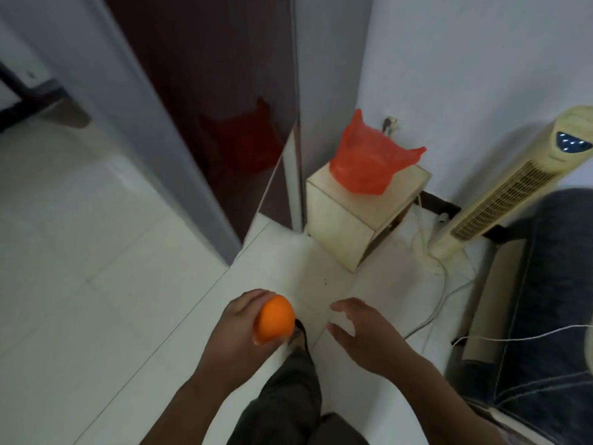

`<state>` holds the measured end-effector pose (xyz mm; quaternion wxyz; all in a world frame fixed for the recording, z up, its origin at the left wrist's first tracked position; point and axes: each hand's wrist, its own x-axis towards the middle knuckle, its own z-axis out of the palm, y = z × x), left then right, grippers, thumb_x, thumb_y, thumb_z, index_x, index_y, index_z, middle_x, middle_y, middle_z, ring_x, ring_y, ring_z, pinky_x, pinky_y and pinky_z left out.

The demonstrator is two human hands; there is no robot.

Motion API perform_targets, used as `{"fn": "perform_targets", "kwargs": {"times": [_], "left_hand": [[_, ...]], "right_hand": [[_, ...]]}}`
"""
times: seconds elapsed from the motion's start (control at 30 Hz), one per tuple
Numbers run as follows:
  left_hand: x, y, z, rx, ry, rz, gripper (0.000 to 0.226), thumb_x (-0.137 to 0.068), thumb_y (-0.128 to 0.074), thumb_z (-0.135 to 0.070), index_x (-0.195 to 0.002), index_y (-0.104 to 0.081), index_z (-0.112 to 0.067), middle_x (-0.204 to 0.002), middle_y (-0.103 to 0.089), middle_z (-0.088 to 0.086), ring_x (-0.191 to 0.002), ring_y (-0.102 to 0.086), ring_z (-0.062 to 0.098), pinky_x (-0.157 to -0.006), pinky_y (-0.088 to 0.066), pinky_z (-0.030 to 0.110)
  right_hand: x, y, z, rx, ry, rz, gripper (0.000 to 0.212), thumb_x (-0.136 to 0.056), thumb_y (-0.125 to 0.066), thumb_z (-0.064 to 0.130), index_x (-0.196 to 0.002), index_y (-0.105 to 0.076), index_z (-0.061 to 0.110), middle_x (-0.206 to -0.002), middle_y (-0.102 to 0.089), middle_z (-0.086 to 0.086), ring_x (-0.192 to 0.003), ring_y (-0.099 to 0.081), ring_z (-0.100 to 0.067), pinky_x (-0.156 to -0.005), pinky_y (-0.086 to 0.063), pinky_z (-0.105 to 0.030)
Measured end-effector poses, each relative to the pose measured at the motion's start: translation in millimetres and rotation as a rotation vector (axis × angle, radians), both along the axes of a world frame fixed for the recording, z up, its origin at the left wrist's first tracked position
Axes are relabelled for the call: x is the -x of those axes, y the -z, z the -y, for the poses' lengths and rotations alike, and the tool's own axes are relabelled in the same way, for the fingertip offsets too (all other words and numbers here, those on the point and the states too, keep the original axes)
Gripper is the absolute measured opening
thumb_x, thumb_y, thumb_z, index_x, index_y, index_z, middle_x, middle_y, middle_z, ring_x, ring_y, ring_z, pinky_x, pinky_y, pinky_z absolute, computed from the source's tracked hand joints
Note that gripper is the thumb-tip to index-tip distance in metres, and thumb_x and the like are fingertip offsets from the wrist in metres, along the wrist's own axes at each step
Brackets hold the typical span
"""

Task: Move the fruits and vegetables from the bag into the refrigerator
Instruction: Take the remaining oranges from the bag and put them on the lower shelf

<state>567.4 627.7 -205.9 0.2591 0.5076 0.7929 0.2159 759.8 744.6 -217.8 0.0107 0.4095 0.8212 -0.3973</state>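
My left hand [237, 329] holds an orange [276, 319] low in the middle of the view, above the floor. To its right my right hand [362, 332] is empty, its fingers spread and curled. A red plastic bag [372, 159] stands open on a small pale wooden box [340, 226] against the wall, well beyond both hands. Left of the box rises the refrigerator [231, 91], with a dark red glossy door that reflects the bag; the door is closed. What the bag holds is hidden.
A cream tower fan [500, 191] stands right of the box, with white cables [439, 290] trailing over the tiled floor. A dark blue sofa [552, 300] fills the right edge. My leg and shoe [298, 335] show below the hands.
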Motion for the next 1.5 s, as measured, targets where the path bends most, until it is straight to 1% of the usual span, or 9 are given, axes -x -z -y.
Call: {"fn": "perform_targets", "kwargs": {"times": [0.13, 0.43, 0.57, 0.8, 0.97, 1.1, 1.27, 1.33, 1.5], "left_hand": [[16.6, -21.0, 60.6, -0.067, -0.132, -0.039, 0.073, -0.069, -0.076, -0.046, -0.132, -0.041, -0.036, -0.135, -0.039, -0.020, -0.121, -0.039, 0.007, -0.096, -0.037, 0.022], [98.7, -51.2, 171.3, -0.184, -0.299, -0.059, 0.070, -0.068, -0.078, -0.043, -0.129, -0.044, -0.037, -0.127, -0.036, -0.028, -0.115, -0.035, 0.000, -0.088, -0.024, 0.006], [177.4, -61.8, 234.7, -0.202, -0.391, -0.105, 0.067, -0.065, -0.072, -0.051, -0.124, -0.043, -0.043, -0.125, -0.037, -0.030, -0.114, -0.038, 0.002, -0.089, -0.029, 0.014], [317.2, -82.2, 289.2, -0.197, -0.427, -0.226, 0.068, -0.065, -0.067, -0.050, -0.128, -0.048, -0.031, -0.131, -0.047, -0.015, -0.118, -0.044, 0.012, -0.090, -0.034, 0.022], [369.9, -85.1, 267.7, -0.219, -0.340, -0.205, 0.071, -0.065, -0.066, -0.052, -0.130, -0.046, -0.032, -0.134, -0.046, -0.012, -0.118, -0.042, 0.011, -0.090, -0.034, 0.023], [401.0, -80.2, 225.4, -0.239, -0.242, -0.161, 0.074, -0.069, -0.078, -0.042, -0.133, -0.044, -0.030, -0.137, -0.045, -0.010, -0.122, -0.041, 0.012, -0.093, -0.034, 0.023], [449.7, -78.9, 150.3, -0.259, -0.096, -0.158, 0.074, -0.070, -0.077, -0.042, -0.135, -0.042, -0.029, -0.137, -0.042, -0.013, -0.117, -0.031, 0.000, -0.092, -0.026, 0.014], [477.4, -78.4, 117.7, -0.251, -0.060, -0.164, 0.074, -0.069, -0.074, -0.045, -0.134, -0.043, -0.029, -0.138, -0.044, -0.010, -0.118, -0.033, 0.002, -0.091, -0.024, 0.011], [549.4, -80.5, 28.5, -0.231, -0.090, -0.188, 0.073, -0.070, -0.078, -0.039, -0.133, -0.045, -0.026, -0.138, -0.046, -0.007, -0.125, -0.041, 0.015, -0.095, -0.030, 0.020]], "right_hand": [[28.6, -21.7, 43.5, -0.012, -0.160, -0.051, 0.043, -0.093, -0.047, 0.042, -0.132, -0.042, 0.025, -0.135, -0.047, 0.008, -0.121, -0.044, -0.004, -0.097, -0.032, -0.015], [152.0, -63.3, 124.3, -0.058, -0.341, -0.100, 0.043, -0.093, -0.046, 0.045, -0.133, -0.041, 0.029, -0.137, -0.045, 0.011, -0.122, -0.045, -0.006, -0.096, -0.037, -0.020], [238.3, -67.3, 166.6, -0.095, -0.414, -0.158, 0.041, -0.092, -0.047, 0.044, -0.130, -0.045, 0.027, -0.133, -0.048, 0.011, -0.117, -0.046, -0.004, -0.091, -0.036, -0.015], [386.0, -73.3, 221.9, -0.097, -0.513, -0.202, 0.042, -0.091, -0.048, 0.046, -0.129, -0.046, 0.027, -0.133, -0.049, 0.011, -0.116, -0.047, -0.004, -0.094, -0.037, -0.019], [426.4, -77.3, 212.9, -0.125, -0.457, -0.165, 0.043, -0.092, -0.046, 0.047, -0.129, -0.045, 0.027, -0.134, -0.047, 0.011, -0.117, -0.046, -0.004, -0.097, -0.037, -0.020], [445.4, -75.1, 183.9, -0.136, -0.386, -0.131, 0.042, -0.091, -0.047, 0.046, -0.129, -0.045, 0.026, -0.134, -0.048, 0.009, -0.116, -0.045, -0.003, -0.099, -0.037, -0.021], [483.1, -72.1, 128.9, -0.147, -0.293, -0.140, 0.042, -0.092, -0.049, 0.043, -0.129, -0.045, 0.026, -0.134, -0.048, 0.010, -0.108, -0.040, 0.004, -0.095, -0.033, -0.016], [508.6, -70.2, 99.5, -0.163, -0.265, -0.156, 0.042, -0.092, -0.049, 0.043, -0.129, -0.045, 0.026, -0.133, -0.048, 0.009, -0.107, -0.040, 0.003, -0.095, -0.035, -0.017], [583.3, -79.8, 11.0, -0.174, -0.207, -0.165, 0.041, -0.092, -0.047, 0.043, -0.130, -0.045, 0.025, -0.133, -0.048, 0.008, -0.107, -0.041, 0.001, -0.094, -0.034, -0.018]]}}
